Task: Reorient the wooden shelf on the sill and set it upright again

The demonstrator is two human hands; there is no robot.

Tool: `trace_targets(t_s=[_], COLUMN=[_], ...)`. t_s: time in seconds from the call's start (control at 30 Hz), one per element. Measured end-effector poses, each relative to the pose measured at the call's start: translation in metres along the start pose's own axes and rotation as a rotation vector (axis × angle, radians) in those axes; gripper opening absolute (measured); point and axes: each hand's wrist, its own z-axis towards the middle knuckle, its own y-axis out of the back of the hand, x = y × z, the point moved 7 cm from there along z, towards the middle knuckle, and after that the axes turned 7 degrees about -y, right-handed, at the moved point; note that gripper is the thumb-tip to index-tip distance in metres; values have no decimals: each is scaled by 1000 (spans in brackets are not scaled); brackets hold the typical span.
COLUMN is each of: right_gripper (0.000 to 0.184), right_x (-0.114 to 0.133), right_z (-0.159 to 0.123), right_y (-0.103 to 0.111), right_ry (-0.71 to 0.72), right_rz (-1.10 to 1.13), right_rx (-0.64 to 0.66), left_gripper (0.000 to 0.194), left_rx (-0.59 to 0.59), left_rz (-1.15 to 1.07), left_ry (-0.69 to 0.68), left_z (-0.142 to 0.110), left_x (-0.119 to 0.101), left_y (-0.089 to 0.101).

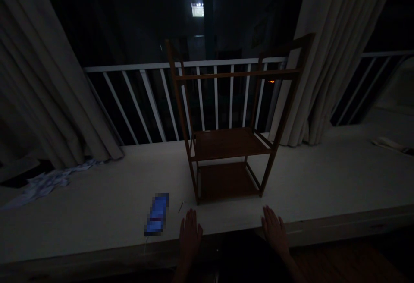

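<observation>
A dark brown wooden shelf rack [231,143] stands upright on the pale window ledge [136,188], with two flat shelves low down and a crossbar near the top. My left hand [190,231] lies flat on the ledge's front edge, just before the rack's left front foot, fingers stretched out and holding nothing. On the right, my right hand [273,227] also rests flat at the edge, near the rack's right front foot, with nothing in it. Neither hand touches the rack. A thin small metal rod, perhaps a hex key [181,207], lies beside my left hand.
A phone with a blurred blue screen [157,214] lies left of my left hand, a white cable running from it over the edge. White railings [215,97] stand behind the rack. Curtains [336,67] hang on both sides. Crumpled patterned cloth or paper [48,183] lies far left.
</observation>
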Motion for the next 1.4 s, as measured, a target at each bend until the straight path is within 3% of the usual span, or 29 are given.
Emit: trace_targets(t_s=[1.4], right_gripper=[52], right_x=[-1], right_z=[-3], right_y=[-4], right_ry=[3], right_rz=[-60], right_rx=[16], left_gripper=[50], left_rx=[3], left_rz=[13], left_ry=[-7], left_z=[-1], left_x=[1], left_y=[-1])
